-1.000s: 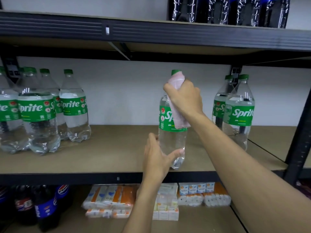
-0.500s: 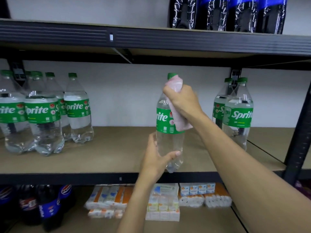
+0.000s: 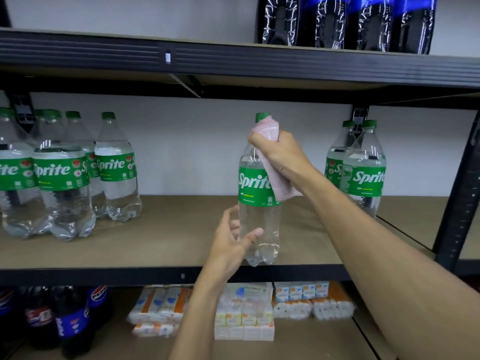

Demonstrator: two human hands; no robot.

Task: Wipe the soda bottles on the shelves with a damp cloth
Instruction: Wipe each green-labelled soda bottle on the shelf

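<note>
One Sprite bottle [image 3: 255, 188] stands upright at the front edge of the middle shelf [image 3: 168, 229]; whether its base rests on the board or hangs just above it cannot be told. The right hand [image 3: 279, 154] is closed round a pink cloth [image 3: 267, 127] wrapped over the neck of this bottle just under the green cap, and a tail of the cloth hangs down over the right side of the label. The left hand [image 3: 230, 242] holds the clear lower body of the bottle, thumb across the front and fingers curled behind. Well to the left of this bottle stands a cluster of Sprite bottles [image 3: 62, 175], and to its right a pair of Sprite bottles [image 3: 363, 175], all further back. Above it on the upper shelf are dark bottles [image 3: 337, 22]; below it lie tissue packs [image 3: 244, 320], and below and far left stand Pepsi bottles [image 3: 70, 318]
</note>
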